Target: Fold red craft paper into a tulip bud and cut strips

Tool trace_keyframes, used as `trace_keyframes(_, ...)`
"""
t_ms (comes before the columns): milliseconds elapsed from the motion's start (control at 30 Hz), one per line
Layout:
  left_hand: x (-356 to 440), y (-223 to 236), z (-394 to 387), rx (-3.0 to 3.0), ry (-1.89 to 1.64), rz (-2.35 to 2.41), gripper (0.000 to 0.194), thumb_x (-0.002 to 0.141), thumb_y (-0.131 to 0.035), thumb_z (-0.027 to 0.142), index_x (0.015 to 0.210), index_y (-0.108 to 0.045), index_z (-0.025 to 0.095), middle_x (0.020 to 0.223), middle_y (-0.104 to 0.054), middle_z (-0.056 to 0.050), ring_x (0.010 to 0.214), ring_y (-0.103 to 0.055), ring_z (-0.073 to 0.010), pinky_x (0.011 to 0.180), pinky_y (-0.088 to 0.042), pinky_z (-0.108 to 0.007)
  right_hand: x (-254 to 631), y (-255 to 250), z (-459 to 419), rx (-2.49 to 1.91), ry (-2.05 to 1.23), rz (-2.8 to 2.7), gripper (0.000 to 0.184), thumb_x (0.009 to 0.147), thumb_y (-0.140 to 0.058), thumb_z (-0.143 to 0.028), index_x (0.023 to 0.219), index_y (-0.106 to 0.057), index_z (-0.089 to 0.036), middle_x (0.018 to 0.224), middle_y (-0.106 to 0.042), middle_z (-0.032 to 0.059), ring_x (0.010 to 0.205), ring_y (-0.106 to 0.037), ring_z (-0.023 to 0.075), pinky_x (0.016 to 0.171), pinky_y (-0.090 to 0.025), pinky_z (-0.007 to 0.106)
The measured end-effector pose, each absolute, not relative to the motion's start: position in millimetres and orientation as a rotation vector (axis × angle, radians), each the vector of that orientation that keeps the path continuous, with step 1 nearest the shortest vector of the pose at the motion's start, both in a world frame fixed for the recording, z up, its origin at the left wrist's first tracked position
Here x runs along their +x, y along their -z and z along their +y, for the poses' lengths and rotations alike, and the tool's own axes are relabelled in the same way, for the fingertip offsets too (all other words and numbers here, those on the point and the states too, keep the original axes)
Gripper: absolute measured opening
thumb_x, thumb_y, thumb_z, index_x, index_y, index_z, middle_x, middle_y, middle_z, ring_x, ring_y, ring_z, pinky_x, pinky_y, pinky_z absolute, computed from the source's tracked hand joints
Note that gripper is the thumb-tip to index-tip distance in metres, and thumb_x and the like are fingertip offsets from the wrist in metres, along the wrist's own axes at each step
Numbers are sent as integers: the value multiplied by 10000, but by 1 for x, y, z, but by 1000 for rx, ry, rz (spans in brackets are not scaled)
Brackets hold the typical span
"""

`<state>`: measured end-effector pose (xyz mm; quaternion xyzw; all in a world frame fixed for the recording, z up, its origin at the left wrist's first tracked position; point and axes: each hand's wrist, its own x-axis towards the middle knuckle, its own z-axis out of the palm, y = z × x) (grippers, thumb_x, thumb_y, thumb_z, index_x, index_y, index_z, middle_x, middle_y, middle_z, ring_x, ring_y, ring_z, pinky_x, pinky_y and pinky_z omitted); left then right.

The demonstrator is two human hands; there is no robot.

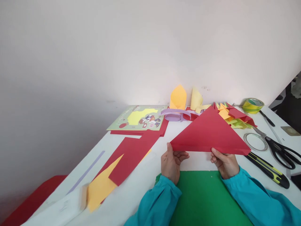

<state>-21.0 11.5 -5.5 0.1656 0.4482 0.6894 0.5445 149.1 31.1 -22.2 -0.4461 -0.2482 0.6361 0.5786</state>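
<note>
A sheet of red paper, folded into a triangle, is held up with its point away from me. My left hand pinches the left corner between thumb and fingers. Along the lower folded edge, right of its middle, my right hand grips the same paper with the thumb in front. Below both hands lies a green mat or sheet. Near the paper's right corner is a black and yellow utility knife, its front end beside or under that corner.
Scissors, a clear tape roll and a yellow tape roll lie at the right. Folded paper pieces sit behind. A paper pad, red strips and orange paper are at the left. A wall stands behind the table.
</note>
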Motion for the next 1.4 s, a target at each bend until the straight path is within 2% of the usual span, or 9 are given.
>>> trace_keyframes(100, -23, 6, 12, 475, -1644, 1120, 341, 563, -779, 404, 643, -637, 104, 494, -629, -30, 492, -603, -145, 517, -526, -267, 150, 24, 32, -1047, -1499, -564, 256, 478, -850, -267, 586, -673, -117, 493, -617, 21, 390, -514, 94, 388, -492, 227)
trace_keyframes(200, -23, 6, 11, 511, -1631, 1152, 262, 552, -794, 304, 653, -658, 103, 512, -636, -22, 493, -594, -131, 535, -527, -267, 150, 26, 32, -1036, -1498, -586, 250, 490, -846, -266, 585, -671, -113, 499, -617, 25, 391, -514, 95, 387, -493, 230)
trace_keyframes(433, -24, 4, 11, 463, -1663, 1077, 314, 637, -727, 406, 690, -647, 107, 552, -636, -39, 535, -610, -156, 523, -524, -286, 148, 25, 30, -1003, -1495, -591, 239, 498, -843, -246, 610, -672, -122, 489, -609, 12, 381, -509, 98, 373, -480, 227)
trace_keyframes(767, -25, 5, 12, 449, -1692, 1056, 548, 700, -548, 631, 720, -651, 93, 528, -624, -61, 501, -596, -175, 508, -519, -323, 151, 25, 31, -1020, -1515, -571, 235, 510, -839, -260, 596, -673, -116, 494, -619, 21, 382, -516, 97, 386, -492, 224)
trace_keyframes(833, -26, 5, 13, 459, -1712, 1065, 484, 677, -609, 586, 683, -647, 103, 529, -622, -47, 495, -589, -165, 502, -518, -314, 150, 24, 31, -1016, -1517, -554, 235, 499, -844, -253, 588, -676, -115, 486, -616, 19, 379, -512, 94, 381, -486, 220)
trace_keyframes(933, -29, 5, 13, 525, -1745, 1150, 285, 569, -774, 365, 599, -622, 125, 499, -590, 6, 468, -565, -134, 503, -515, -287, 151, 25, 30, -1020, -1530, -551, 236, 496, -846, -254, 562, -674, -107, 488, -617, 28, 384, -515, 94, 383, -487, 218)
trace_keyframes(1000, -31, 4, 13, 542, -1753, 1197, 238, 535, -796, 273, 548, -603, 135, 459, -549, 32, 460, -552, -119, 490, -502, -260, 151, 26, 30, -1023, -1530, -567, 231, 505, -842, -258, 561, -675, -108, 492, -619, 30, 386, -518, 97, 385, -491, 222)
trace_keyframes(1133, -32, 4, 14, 486, -1735, 1170, 260, 595, -756, 323, 523, -589, 137, 460, -546, 19, 463, -543, -114, 474, -498, -256, 151, 27, 31, -1010, -1523, -601, 221, 520, -835, -258, 587, -677, -119, 495, -618, 21, 384, -518, 100, 379, -492, 227)
trace_keyframes(1400, -31, 5, 14, 460, -1746, 1120, 323, 695, -645, 429, 646, -644, 110, 499, -597, -25, 452, -551, -137, 464, -497, -288, 152, 26, 31, -1027, -1540, -578, 213, 518, -836, -245, 584, -676, -121, 497, -620, 18, 393, -517, 96, 389, -486, 227)
